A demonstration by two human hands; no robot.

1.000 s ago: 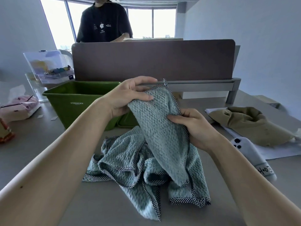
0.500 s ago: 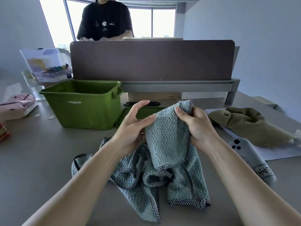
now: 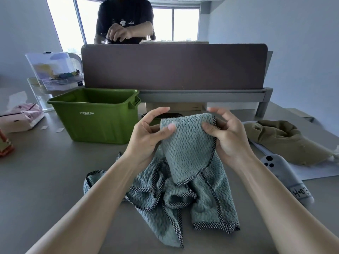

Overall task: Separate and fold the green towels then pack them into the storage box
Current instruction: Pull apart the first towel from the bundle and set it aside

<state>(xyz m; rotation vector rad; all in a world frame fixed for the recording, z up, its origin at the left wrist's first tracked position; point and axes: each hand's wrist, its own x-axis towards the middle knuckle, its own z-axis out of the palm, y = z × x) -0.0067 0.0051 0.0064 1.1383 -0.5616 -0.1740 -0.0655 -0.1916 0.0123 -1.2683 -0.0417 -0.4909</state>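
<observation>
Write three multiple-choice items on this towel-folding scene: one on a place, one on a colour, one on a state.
1. Where does the storage box stand relative to the towels?
A. To the left of the heap and behind it
B. On the right, by the phone
C. Under the heap

2. What colour is the box?
A. Blue
B. Green
C. Pink

3. What is the state of the lifted towel?
A. Lying folded in the box
B. Flat on the table
C. Pinched at its top edge by both hands

Answers: 1 A, it sits left of and behind the heap. 2 B, its walls are green. 3 C, left hand and right hand each grip it.
</observation>
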